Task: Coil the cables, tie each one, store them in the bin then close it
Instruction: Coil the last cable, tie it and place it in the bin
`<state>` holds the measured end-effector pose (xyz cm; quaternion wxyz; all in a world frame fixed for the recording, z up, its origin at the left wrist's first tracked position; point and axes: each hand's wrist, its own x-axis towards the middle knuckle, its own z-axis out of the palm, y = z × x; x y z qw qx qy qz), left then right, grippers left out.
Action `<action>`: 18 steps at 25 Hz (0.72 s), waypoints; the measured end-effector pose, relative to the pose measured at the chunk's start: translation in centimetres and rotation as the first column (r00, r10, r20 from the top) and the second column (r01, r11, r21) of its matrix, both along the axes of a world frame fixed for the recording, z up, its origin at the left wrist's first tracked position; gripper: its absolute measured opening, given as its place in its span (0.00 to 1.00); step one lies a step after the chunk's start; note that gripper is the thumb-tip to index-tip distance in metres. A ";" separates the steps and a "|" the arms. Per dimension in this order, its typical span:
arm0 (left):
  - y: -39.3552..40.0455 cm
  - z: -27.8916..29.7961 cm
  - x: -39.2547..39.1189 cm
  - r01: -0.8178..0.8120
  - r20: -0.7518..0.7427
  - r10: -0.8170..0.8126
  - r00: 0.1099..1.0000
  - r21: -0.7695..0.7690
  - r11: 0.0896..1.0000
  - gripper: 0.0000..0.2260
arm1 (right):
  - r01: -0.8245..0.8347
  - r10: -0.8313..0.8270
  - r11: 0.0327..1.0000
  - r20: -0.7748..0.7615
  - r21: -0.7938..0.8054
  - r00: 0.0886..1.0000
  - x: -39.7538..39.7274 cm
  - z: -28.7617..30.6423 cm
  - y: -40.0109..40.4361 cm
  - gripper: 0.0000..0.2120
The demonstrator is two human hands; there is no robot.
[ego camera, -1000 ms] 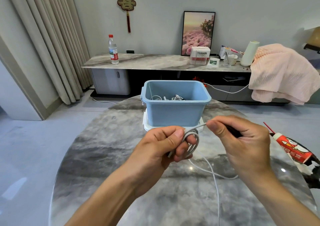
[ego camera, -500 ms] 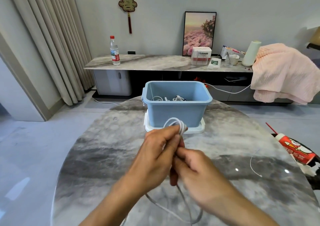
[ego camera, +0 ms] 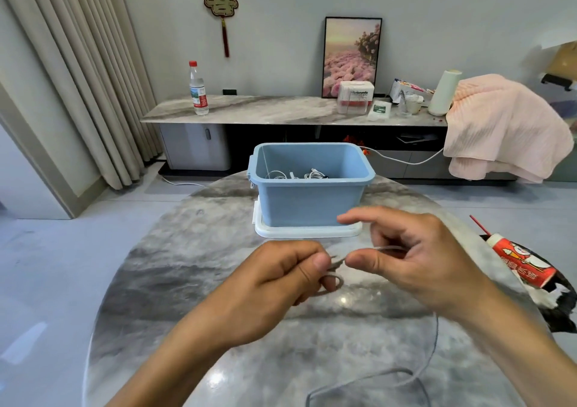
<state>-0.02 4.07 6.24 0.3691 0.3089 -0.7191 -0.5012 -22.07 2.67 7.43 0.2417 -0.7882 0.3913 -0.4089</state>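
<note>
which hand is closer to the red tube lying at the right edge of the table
The right hand, just left of the red tube. The left hand is farther left, beyond the right one.

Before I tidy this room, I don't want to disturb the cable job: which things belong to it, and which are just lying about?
Part of the job:
white cable, held by left hand and right hand
blue bin, holding coiled cables
white lid under it

Lying about:
water bottle
pink blanket
red tube
framed picture
</note>
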 end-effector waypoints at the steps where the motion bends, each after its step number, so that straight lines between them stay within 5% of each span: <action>1: 0.1 0.0 -0.1 0.017 -0.096 -0.007 0.995 0.095 0.995 0.15 | -0.100 0.090 0.991 0.111 0.089 0.990 0.4 -0.5 -0.2 0.20; 3: 0.2 0.0 -0.5 0.057 -0.283 0.017 0.959 0.250 0.966 0.15 | -0.180 0.130 0.967 0.258 0.181 0.957 2.2 -1.7 -0.1 0.22; 6: 0.0 -0.1 -0.6 0.219 -0.519 0.030 0.854 0.411 0.885 0.14 | -0.112 -0.071 0.939 0.503 0.325 0.862 5.2 -2.9 1.1 0.22; 9: -0.2 -0.5 -0.8 0.286 -0.640 0.075 0.765 0.441 0.851 0.12 | -0.085 -0.332 0.841 0.633 0.534 0.699 6.7 -3.0 2.0 0.13; 12: -0.6 -0.7 -1.0 0.188 -0.697 0.237 0.677 0.476 0.859 0.10 | -0.264 -0.433 0.702 0.691 0.661 0.578 7.5 -3.3 2.8 0.12; 14: -1.2 -0.7 -1.0 0.053 -0.686 0.362 0.631 0.504 0.862 0.12 | -0.286 -0.462 0.596 0.612 0.750 0.641 8.7 -4.2 3.9 0.13; 16: -1.6 -0.8 -0.8 -0.234 -0.546 0.447 0.708 0.416 0.879 0.11 | -0.115 -0.344 0.609 0.392 0.785 0.853 9.7 -5.0 4.7 0.13; 18: -1.7 -1.5 -0.4 -0.520 -0.269 0.508 0.818 0.031 0.853 0.09 | 0.034 -0.119 0.718 0.075 0.695 0.990 9.7 -4.4 5.2 0.11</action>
